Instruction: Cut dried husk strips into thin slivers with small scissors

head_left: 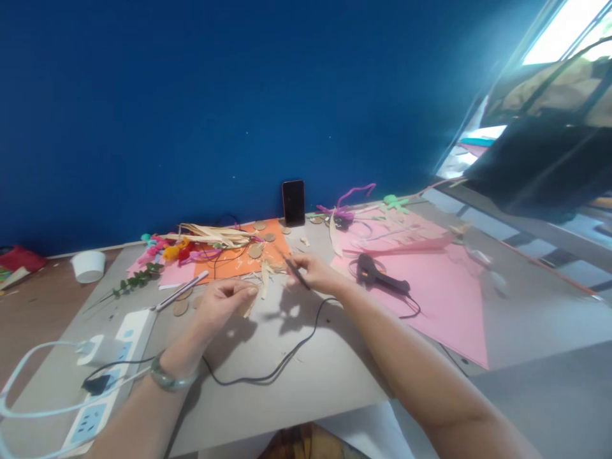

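My left hand, with a bangle at the wrist, pinches a thin tan piece, partly hidden by the fingers; it may be dried husk or a wood slice. My right hand is closed around a slim dark tool, whose tip points up and left. Its exact kind is not clear. Between the hands, pale husk scraps lie on the grey table and the edge of the orange paper. Several round wood slices lie near them.
A black glue gun rests on pink paper at right. Its cord crosses the table front. A phone leans on the blue wall. Dried husk strips, a pen and a power strip are at left; a white cup stands farther left.
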Tool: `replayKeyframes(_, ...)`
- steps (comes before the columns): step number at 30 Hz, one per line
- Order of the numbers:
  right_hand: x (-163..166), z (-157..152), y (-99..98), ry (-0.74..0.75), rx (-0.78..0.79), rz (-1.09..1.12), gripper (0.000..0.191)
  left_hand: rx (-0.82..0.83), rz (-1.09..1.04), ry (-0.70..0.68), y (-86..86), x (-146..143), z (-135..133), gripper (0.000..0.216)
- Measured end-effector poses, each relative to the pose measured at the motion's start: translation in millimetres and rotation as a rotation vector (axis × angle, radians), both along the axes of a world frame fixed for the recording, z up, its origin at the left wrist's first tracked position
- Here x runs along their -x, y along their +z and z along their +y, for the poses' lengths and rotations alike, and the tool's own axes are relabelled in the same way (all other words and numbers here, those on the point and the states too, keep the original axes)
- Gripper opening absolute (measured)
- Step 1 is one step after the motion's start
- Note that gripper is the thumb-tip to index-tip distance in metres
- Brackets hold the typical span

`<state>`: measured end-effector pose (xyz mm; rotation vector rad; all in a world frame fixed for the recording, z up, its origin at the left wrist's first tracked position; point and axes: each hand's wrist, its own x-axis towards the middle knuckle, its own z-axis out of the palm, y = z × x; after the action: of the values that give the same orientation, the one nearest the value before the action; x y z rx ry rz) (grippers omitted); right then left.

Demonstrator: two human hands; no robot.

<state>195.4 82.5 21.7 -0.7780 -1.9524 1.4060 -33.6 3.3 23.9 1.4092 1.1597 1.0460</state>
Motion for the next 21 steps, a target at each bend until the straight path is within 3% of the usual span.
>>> replayKeyframes(4, 6, -8, 5.9, 0.117, 0.062, 0.217, 0.055, -0.003, -0.054, 0.021, 1.4, -2, 1, 0.034)
replayKeyframes(7, 15, -15, -0.2, 0.172, 0.127, 0.308, 0.058, 0.011, -0.077, 0.089, -1.9, 0, 5, 0.035)
replayKeyframes(12, 29, -22, -12.1, 0.146, 0.422, 0.446, 0.058, 0.072, -0.102, 0.219, -10.6, 6, 11, 0.033)
replayKeyframes(16, 35, -31, 14.1, 0.323, 0.647, 0.638, 0.066, 0.090, -0.134, 0.297, -14.9, 9, 15, 0.031)
replayKeyframes(19, 40, -70, 25.1, 0.535, 0.715, 0.722, 0.075, 0.055, -0.152, 0.344, -15.2, 9, 16, 0.031)
replayKeyframes(21, 39, -122, 4.5, 0.620, 0.784, 0.643, 0.082, 0.057, -0.189, 0.353, -14.4, 9, 17, 0.030)
